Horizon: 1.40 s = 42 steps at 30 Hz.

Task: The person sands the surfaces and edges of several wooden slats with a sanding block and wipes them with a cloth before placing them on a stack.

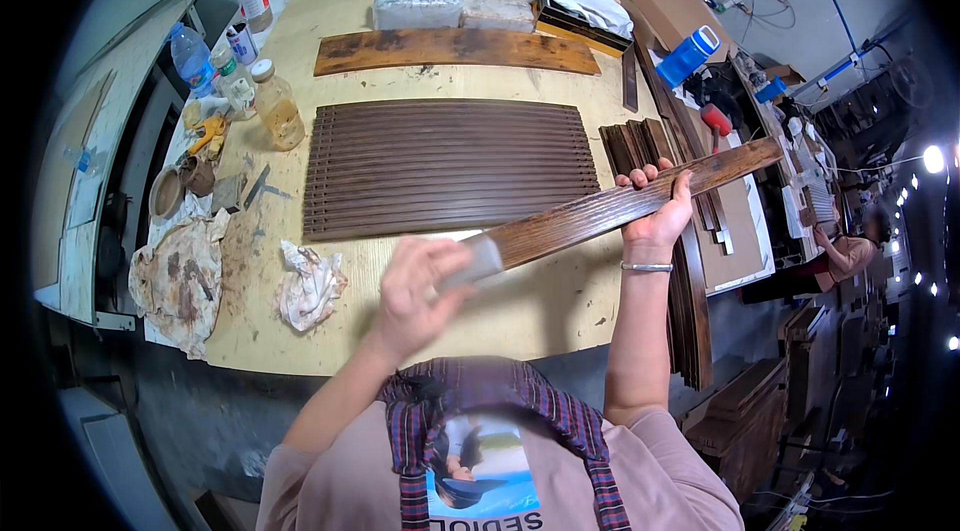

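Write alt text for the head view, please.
The right hand holds a grooved board while the left hand holds a blurred block at its left end. A ridged panel and a plank lie on the table.

A woodworking workshop: stained workbench (535, 321), stacked dark wooden strips (689, 321), red-headed mallet (715, 118).

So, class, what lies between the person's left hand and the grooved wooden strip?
A pale block, blurred in the head view, lies there: the left hand holds it at the wooden strip's left end. Whether they touch is unclear.
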Available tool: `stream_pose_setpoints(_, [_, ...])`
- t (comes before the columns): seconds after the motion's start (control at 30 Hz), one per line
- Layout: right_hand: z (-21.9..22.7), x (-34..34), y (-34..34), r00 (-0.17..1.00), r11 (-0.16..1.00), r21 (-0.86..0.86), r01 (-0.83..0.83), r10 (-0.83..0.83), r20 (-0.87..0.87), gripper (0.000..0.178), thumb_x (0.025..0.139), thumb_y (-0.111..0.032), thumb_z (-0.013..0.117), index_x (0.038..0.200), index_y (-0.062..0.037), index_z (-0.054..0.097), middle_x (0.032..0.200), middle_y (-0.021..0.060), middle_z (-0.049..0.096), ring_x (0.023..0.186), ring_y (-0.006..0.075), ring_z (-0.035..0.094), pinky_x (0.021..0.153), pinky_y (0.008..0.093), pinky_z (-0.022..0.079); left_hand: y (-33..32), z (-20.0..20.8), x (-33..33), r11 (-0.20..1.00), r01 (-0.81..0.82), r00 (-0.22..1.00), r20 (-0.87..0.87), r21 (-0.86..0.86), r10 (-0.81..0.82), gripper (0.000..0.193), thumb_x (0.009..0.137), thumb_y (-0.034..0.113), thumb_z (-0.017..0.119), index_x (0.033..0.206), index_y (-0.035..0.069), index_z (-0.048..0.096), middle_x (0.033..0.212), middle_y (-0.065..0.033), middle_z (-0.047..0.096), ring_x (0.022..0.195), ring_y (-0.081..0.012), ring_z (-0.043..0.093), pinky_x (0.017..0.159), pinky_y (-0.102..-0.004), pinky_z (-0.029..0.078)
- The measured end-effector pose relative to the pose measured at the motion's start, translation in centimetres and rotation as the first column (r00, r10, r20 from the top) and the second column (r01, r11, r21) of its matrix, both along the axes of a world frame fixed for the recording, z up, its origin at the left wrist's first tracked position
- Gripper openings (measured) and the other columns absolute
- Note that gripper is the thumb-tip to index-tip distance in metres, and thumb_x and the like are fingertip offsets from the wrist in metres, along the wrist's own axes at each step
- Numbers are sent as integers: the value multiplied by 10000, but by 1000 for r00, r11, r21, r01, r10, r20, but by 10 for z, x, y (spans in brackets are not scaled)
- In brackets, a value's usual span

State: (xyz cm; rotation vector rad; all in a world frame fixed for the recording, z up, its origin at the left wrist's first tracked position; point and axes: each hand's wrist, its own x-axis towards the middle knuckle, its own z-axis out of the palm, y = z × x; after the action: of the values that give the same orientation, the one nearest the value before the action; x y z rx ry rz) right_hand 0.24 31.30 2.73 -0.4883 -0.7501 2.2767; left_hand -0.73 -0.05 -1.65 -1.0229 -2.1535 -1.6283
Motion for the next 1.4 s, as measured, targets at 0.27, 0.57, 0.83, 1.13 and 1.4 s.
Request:
stream_pose_setpoints(0.27, [-16,0,4,990,994,-1,-106,105,-97,383,1015,-429,316,1053,-97,505,767,49,476,647,196,443,643,427,422,-5,14,-9,997,71,997,-34,-34,-72,379,644,15,788,1005,51,679,1042,-97,656,925,-257,596,777,-358,507])
stream_pose_setpoints(0.57, [-22,3,-17,960,963,67,-263,268,-86,433,1003,-459,373,1191,-88,492,818,44,491,684,175,467,698,408,448,-95,-48,-55,858,-474,782,354,-195,513,295,734,43,758,997,36,624,966,-101,642,882,-245,606,770,-329,492])
stream_pose_setpoints(0.83, [-43,-19,-44,941,942,13,-334,335,-44,407,1006,-437,358,1201,-110,503,819,33,496,720,182,473,721,424,455,-260,-108,-90,413,-778,545,-182,-473,819,356,756,110,715,1095,61,617,1197,-186,584,1116,-345,532,970,-431,410])
stream_pose_setpoints(1.13, [-32,-37,-84,917,914,79,-399,400,5,399,1023,-447,308,1154,-116,487,757,40,526,692,190,529,690,426,499,-171,-161,-32,669,-168,952,57,-724,301,363,787,70,674,1149,76,640,1182,-159,619,1087,-305,592,940,-428,462])
stream_pose_setpoints(1.4, [-38,-45,-133,937,942,22,-336,332,112,460,993,-505,349,1116,-96,519,770,85,606,718,224,590,668,438,528,10,49,-62,925,282,934,147,255,-326,333,903,-27,538,1213,71,611,1254,-108,574,1127,-212,584,963,-333,494])
